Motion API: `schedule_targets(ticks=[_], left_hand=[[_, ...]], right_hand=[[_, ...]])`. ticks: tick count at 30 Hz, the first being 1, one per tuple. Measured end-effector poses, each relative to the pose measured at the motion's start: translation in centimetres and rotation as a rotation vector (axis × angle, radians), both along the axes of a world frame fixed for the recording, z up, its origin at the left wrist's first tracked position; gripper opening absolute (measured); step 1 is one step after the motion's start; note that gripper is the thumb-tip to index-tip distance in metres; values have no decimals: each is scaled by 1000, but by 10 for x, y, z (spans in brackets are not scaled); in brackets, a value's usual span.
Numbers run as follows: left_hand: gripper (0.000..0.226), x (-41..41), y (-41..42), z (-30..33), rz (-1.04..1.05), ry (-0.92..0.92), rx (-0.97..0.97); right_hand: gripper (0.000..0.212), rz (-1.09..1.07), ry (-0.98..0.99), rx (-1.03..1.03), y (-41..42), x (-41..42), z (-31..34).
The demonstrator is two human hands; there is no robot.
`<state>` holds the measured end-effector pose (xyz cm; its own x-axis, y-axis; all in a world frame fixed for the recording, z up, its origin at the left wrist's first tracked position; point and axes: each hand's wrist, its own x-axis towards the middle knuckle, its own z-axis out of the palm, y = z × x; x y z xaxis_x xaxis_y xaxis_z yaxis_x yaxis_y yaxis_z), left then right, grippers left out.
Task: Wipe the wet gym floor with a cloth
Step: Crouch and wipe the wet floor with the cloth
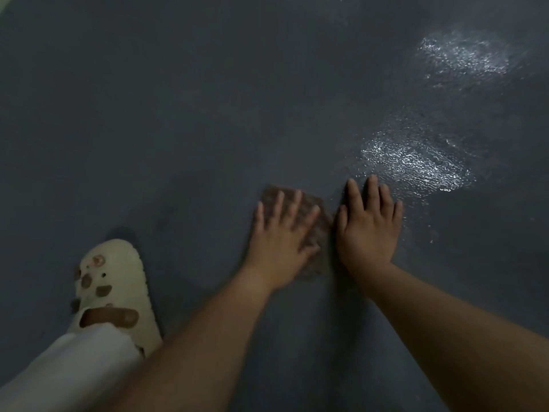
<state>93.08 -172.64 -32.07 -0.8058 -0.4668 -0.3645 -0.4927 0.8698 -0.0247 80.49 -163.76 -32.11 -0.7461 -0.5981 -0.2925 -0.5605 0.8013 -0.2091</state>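
Dark grey-blue floor (178, 114), matt and finely pebbled over most of its spread. At far right, 2 wet patches, glossy and glittering with broken white highlights: 1 far patch (463, 58), 1 nearer patch (416, 162) just beyond the right hand's fingertips (371, 179). Brown cloth (315, 230), coarse and nubbly in weave, dull, flat under the left hand (282, 239). At near left, cream clog (118, 281), smooth moulded foam or plastic by the look, matt, pierced with holes and scuffed with brownish marks. Pale trouser leg (68, 370) beside it, soft plain fabric, without sheen; weave too blurred to make out.
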Motion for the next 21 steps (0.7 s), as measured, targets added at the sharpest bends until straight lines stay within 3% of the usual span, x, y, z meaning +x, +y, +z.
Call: schedule_targets(ticks=[2, 6, 8, 12, 16, 19, 21], left_hand=[[66, -4, -50, -2, 157, -36, 7], [66, -4, -107, 5, 898, 34, 100], [65, -8, -101, 8, 1007, 17, 107], [64, -24, -46, 8, 792, 55, 67], [64, -44, 39, 5, 344, 87, 48], [63, -42, 89, 10, -17, 24, 217], [62, -40, 95, 19, -139, 50, 316]], right_hand=[[59, -2, -1, -22, 2, -1, -1], [57, 16, 5, -98, 6, -5, 0], [57, 35, 17, -117, 8, -10, 1], [49, 74, 109, -229, 11, -23, 1], [48, 48, 113, -386, 10, -41, 5], [48, 65, 68, -480, 13, -49, 9], [51, 92, 45, -526, 19, -52, 11]])
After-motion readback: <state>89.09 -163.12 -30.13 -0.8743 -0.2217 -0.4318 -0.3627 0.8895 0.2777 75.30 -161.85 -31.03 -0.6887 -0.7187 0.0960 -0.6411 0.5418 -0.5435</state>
